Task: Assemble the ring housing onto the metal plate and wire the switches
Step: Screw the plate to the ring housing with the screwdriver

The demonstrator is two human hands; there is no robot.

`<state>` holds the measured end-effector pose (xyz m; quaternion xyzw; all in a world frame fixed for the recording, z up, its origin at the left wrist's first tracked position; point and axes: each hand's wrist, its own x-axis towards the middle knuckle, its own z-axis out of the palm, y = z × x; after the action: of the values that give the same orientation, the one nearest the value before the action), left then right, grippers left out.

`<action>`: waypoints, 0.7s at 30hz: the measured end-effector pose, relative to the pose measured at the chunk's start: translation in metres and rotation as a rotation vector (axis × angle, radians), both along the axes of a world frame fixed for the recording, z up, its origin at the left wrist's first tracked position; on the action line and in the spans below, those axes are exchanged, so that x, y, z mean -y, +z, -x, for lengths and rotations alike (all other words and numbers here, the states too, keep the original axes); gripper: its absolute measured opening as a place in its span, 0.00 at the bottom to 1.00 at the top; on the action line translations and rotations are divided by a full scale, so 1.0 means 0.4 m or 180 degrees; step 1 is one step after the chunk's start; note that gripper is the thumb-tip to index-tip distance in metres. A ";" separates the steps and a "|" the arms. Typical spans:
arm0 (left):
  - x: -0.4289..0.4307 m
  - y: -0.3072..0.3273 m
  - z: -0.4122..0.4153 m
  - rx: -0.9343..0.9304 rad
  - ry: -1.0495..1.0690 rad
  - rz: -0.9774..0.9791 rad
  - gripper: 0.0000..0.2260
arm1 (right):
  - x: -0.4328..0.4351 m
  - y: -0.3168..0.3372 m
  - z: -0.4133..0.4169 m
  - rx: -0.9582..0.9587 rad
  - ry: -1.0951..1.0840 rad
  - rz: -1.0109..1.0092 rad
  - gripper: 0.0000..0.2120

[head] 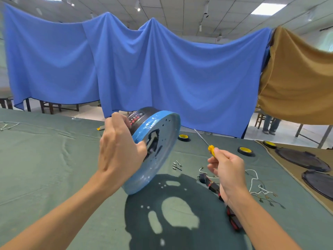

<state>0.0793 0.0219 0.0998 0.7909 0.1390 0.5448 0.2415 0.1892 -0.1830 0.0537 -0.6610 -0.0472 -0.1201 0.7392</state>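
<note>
- blue-filmed metal plate [162, 141] with black ring housing [142, 116]: tilted on edge, gripped by left hand [119, 150].
- yellow-handled screwdriver [207, 143]: pinched in right hand [225, 172], shaft toward 11 o'clock.
- screws [177, 166], switches [212, 184]: on green cloth [45, 159], plate's 4 o'clock.

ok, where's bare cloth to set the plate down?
Free: green cloth left of the left hand, up to the white cord at the far edge; also the shadowed cloth under the raised plate. Crowded: right side, around the right hand with the screwdriver: screws, switches, wires, tape rolls.
</note>
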 end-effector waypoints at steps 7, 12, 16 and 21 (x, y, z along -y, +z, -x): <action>0.011 -0.076 -0.002 0.0090 0.0094 -0.1765 0.14 | 0.002 -0.023 0.017 -0.0045 0.0014 0.0011 0.14; 0.006 -0.182 -0.008 -0.0222 0.0102 -0.2931 0.09 | 0.006 -0.044 0.023 -0.0006 -0.0027 -0.0017 0.14; 0.016 -0.272 -0.006 -0.0104 -0.0165 -0.3455 0.06 | 0.010 -0.067 0.022 0.0001 -0.0067 0.0050 0.14; 0.007 -0.340 -0.001 -0.0051 -0.0358 -0.3677 0.17 | 0.007 -0.102 0.023 0.0016 -0.0024 0.0223 0.13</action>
<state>0.0796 0.0190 -0.0361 0.8047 -0.2212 0.5126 -0.2018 0.1800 -0.1858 0.0127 -0.6864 -0.0508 -0.1227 0.7150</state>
